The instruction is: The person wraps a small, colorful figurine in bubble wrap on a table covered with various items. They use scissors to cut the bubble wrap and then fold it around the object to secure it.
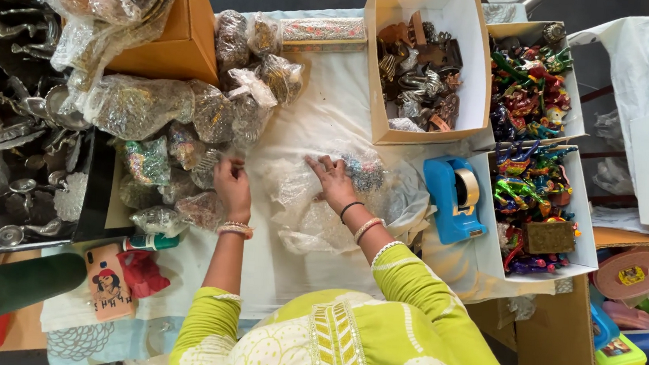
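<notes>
**Two hands at a sheet of bubble wrap on a crowded table**

The right hand (332, 179) lies palm down, fingers spread flat, on a sheet of clear bubble wrap (315, 205) near the middle of the white cloth (323, 104) that covers the table. Under the wrap, just past the fingertips, sits a small multicoloured piece (362, 170), blurred by the plastic. The hand presses rather than grips; it has hold of nothing.

The left hand (232, 186) rests just left of the sheet, fingers curled at the edge of a heap of wrapped bundles (189, 116). Whether it pinches anything there, I cannot tell.

Towards the right edge of the cloth, a blue tape dispenser (454, 198) stands beside a white box of bright painted figures (534, 205). Another such box (532, 87) sits further back, and next to it an open carton of dark metal pieces (421, 66). Along the left edge lies a tray of silvery ornaments (15, 140). At the near left corner are a phone in a pink case (107, 281) and a dark green bottle (6, 284).
</notes>
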